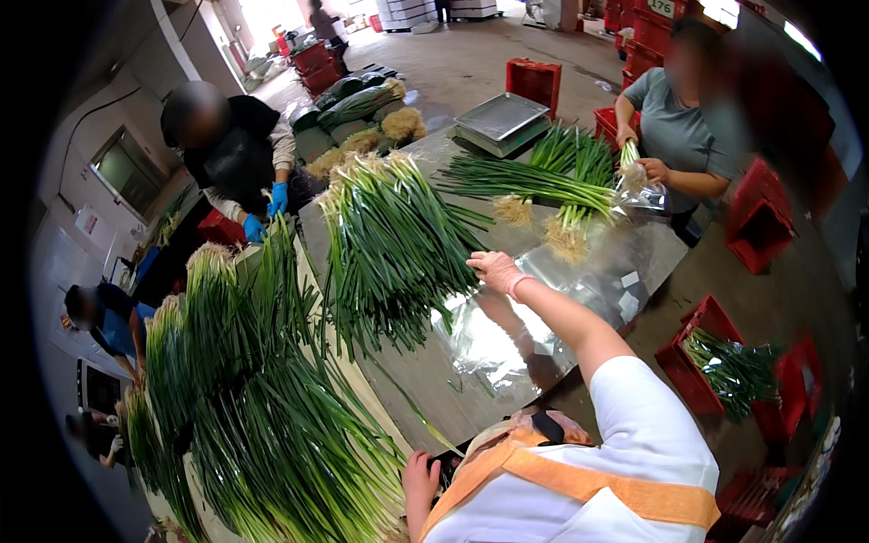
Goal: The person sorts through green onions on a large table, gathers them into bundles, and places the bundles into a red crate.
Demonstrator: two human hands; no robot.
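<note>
My right hand [499, 270], in a thin glove with a pinkish cuff, reaches across the metal table [414, 387]. Its fingers meet the leaf tips of a broad heap of green onions [400, 251], whose roots point away from me. Whether they pinch any leaves is hard to see. Below that arm, clear plastic sheeting [495, 332] lies on the table. My left hand [419, 478] is low by my apron [502, 455], thumb apart from the fingers, nothing visible in it. Beside it are the pale stem ends of a larger pile of green onions [292, 434].
A co-worker in blue gloves [254, 227] handles stalks at the left. Another co-worker [679, 129] holds a bunch and clear plastic across the table. A platform scale [502, 122] stands at the far end. Red crates [703, 353] are on the floor at right.
</note>
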